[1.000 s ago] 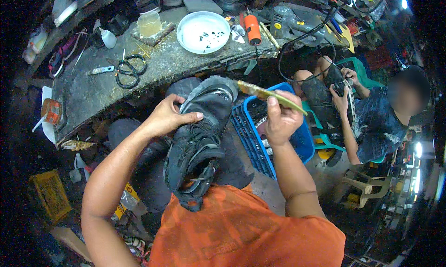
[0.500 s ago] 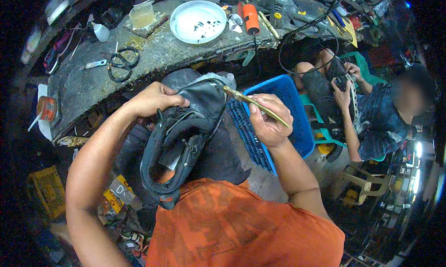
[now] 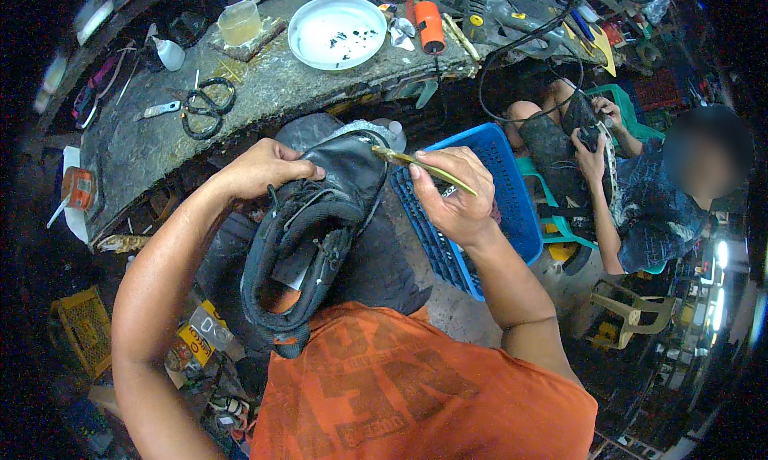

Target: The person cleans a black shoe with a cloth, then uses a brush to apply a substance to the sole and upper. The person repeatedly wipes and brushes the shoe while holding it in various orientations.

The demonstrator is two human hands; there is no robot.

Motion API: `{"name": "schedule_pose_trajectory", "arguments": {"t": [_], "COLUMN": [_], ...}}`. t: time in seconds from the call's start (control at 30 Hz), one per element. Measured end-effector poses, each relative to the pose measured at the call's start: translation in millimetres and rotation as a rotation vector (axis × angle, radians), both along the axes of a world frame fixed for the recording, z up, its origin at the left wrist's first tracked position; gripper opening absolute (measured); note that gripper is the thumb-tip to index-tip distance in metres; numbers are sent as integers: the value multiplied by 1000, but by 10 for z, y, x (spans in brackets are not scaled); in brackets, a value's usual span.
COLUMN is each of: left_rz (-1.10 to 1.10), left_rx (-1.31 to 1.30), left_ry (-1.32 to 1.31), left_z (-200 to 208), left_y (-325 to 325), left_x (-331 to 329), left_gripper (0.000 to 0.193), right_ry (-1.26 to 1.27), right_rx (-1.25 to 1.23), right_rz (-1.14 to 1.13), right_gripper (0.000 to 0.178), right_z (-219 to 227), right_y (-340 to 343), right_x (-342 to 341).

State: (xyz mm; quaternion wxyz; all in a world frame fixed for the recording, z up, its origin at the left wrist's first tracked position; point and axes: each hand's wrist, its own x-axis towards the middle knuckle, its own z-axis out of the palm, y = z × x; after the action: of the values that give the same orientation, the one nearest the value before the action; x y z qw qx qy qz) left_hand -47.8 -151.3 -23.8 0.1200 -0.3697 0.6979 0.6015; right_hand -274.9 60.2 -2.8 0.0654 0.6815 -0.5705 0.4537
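Note:
A black shoe [image 3: 346, 170] rests on my lap, its toe pointing away and its opening towards me. My left hand [image 3: 270, 167] is closed on the shoe's upper, thumb pressed on the leather near the laces. In my right hand [image 3: 456, 194] is a slim brush [image 3: 438, 173] with a yellow-green handle, pinched between thumb and fingers. The brush's tip meets the toe of the shoe near its right edge, beside a small pale wet-looking spot. Some fingers of both hands are hidden.
Beyond my knees a worn workbench [image 3: 264, 100] carries scissors [image 3: 206, 108], a white plate [image 3: 337, 32], a plastic cup [image 3: 239, 23] and an orange cylindrical tool [image 3: 429, 26]. A blue basket [image 3: 516, 196] stands at my right. Further right, a seated person [image 3: 640, 196] handles another shoe.
My right hand has moved slightly left and up with the brush, its tip shifting inward from the toe's edge onto the leather. My left hand keeps its hold on the shoe.

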Motion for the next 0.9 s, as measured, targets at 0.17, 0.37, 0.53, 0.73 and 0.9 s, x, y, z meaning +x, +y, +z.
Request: {"name": "schedule_pose_trajectory", "arguments": {"t": [0.17,0.37,0.53,0.73,0.9], "left_rz": [5,-18,-33,-28,-34], "left_rx": [2,-46,-49,-37,-40], "left_ry": [-34,-49,-52,-45,-20], "left_z": [4,51,71,40,11], "left_y": [2,16,7,5,-2], "left_x": [-1,-18,-21,-24,-16], "left_gripper": [44,46,48,48,39], "right_ry": [47,76,98,87,119], "right_rx": [-8,-10,21,29,44], "right_rz": [-1,-10,-19,-16,-24], "right_gripper": [26,27,26,25,22], "right_z": [0,19,26,86,97], "right_y": [14,65,118,151,29], "right_x": [5,15,39,41,23]}}
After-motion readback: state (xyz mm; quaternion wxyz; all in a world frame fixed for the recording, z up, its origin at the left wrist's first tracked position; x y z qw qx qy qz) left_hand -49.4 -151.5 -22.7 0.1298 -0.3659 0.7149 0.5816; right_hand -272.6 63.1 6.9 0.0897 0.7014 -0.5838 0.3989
